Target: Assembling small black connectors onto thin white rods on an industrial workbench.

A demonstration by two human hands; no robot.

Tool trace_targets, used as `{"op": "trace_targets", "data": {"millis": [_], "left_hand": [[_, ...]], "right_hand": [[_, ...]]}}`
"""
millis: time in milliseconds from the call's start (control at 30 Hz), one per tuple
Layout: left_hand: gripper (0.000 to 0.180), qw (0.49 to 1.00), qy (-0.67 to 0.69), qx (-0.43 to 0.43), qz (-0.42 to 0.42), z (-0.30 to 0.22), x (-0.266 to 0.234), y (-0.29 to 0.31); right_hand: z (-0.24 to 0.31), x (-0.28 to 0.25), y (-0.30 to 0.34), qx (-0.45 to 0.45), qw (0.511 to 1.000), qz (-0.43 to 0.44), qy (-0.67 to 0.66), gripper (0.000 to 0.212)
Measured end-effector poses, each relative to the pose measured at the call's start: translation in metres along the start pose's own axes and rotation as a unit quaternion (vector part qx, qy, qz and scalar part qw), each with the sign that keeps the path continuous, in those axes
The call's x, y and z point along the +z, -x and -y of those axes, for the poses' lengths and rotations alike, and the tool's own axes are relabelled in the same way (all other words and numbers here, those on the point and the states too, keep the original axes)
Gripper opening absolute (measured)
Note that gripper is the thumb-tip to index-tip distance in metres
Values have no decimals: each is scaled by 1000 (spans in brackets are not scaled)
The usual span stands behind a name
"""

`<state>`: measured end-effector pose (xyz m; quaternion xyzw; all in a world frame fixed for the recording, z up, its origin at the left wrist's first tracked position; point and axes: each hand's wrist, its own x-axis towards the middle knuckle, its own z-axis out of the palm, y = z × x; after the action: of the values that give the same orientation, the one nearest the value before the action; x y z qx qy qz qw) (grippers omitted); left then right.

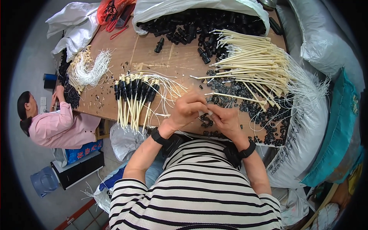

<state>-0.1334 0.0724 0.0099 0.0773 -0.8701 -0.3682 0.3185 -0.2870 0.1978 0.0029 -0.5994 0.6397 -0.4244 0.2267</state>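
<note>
My left hand (pixel 188 110) and my right hand (pixel 227 120) meet in front of my chest at the table's near edge, both with fingers pinched. A small pale bit shows between their fingertips, too small to name. Just left of my left hand, a thin stick with a white tip (pixel 163 115) pokes out; I cannot tell whether it is held. Further left lies a row of black plastic fittings (pixel 134 89) with cream tubes and white wires. Beyond my right hand, one cream tube (pixel 230 94) rests on small black plastic parts (pixel 264 115).
A large pile of cream tubes with white wires (pixel 257 63) lies at the far right. Black fittings spill from a white sack (pixel 203 5) at the back. A bundle of white wires (pixel 94 69) lies far left, near a seated person in pink (pixel 57 126). Full sacks (pixel 306 142) line the right.
</note>
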Motion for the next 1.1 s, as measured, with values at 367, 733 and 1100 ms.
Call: {"op": "trace_targets", "data": {"millis": [367,733,1100], "left_hand": [[25,960,-77,-269,22,52,12,-17],[18,920,176,-298,-187,-7,66,-18],[28,924,78,-373,-30,2,53,-10]], "right_hand": [[-12,-6,12,175,982,-64,-34,10],[-26,8,-1,268,903,-74,-329,10],[-22,9,6,187,961,-123,-162,10]]}}
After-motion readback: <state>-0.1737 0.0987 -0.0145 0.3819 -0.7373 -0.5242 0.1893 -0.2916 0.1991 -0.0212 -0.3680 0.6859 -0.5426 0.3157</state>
